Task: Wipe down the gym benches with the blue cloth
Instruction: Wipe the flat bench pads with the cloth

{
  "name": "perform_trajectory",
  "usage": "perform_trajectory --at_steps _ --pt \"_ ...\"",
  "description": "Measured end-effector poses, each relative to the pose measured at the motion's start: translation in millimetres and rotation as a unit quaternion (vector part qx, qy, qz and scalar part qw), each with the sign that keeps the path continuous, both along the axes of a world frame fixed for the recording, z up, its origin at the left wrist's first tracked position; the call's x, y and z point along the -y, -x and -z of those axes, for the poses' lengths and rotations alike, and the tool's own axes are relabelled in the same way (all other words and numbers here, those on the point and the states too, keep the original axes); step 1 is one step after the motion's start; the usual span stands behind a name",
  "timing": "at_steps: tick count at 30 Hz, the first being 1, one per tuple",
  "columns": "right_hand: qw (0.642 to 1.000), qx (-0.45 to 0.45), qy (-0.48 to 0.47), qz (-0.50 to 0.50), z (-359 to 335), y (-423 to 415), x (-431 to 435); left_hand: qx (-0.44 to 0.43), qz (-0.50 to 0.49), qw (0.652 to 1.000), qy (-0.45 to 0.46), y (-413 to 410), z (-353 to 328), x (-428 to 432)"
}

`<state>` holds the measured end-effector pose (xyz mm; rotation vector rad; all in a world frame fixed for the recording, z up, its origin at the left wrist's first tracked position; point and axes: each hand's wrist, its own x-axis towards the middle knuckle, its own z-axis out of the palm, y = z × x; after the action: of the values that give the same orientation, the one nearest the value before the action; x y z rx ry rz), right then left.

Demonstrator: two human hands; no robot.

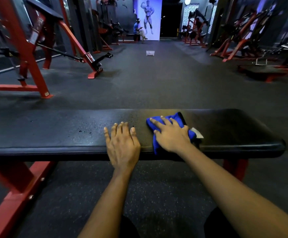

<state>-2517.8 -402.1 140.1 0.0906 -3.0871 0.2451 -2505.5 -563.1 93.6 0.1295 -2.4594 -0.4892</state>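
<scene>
Presently listed, from the single head view:

1. worktop: a black padded gym bench lying crosswise in front of the person, on a red steel frame. Water droplets speckle the padding left of centre.
2. blue cloth: bunched up on the right half of the worktop, near its front edge, with one corner hanging just over that edge. A white tag sticks out on its right side.
3. right grip: palm down on top of the blue cloth, fingers straight and spread, pressing it against the padding. No finger curls round it.
4. left grip: flat on bare padding just beside the blue cloth, to its left and apart from it. Fingers are straight and close together, holding nothing; the heel of the hand sits at the front edge.
5. floor: dark speckled rubber matting, running back down an aisle.
6. red exercise machines: ranged along both sides of the aisle.
7. small white object: on the floor far down the aisle, too small to identify.
8. seated person: at the far end, beside a wall poster of a bodybuilder.
</scene>
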Motion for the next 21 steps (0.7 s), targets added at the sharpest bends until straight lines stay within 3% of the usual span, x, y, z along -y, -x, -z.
perform_trajectory --at_steps 4,11,18,21 --pt "0.999 -0.042 -0.005 0.002 9 -39 2 0.006 0.008 1.0 0.0 -1 -1 2" --pt "0.998 0.012 0.038 0.045 -3 40 -11 0.017 0.009 1.0 -0.007 1 0 5" --pt "0.972 0.037 0.069 0.222 -10 46 -116 0.02 0.006 1.0 0.004 1 -1 5" --pt "0.959 0.024 0.076 0.272 -8 30 -122 0.02 0.011 1.0 0.015 0 -2 4"
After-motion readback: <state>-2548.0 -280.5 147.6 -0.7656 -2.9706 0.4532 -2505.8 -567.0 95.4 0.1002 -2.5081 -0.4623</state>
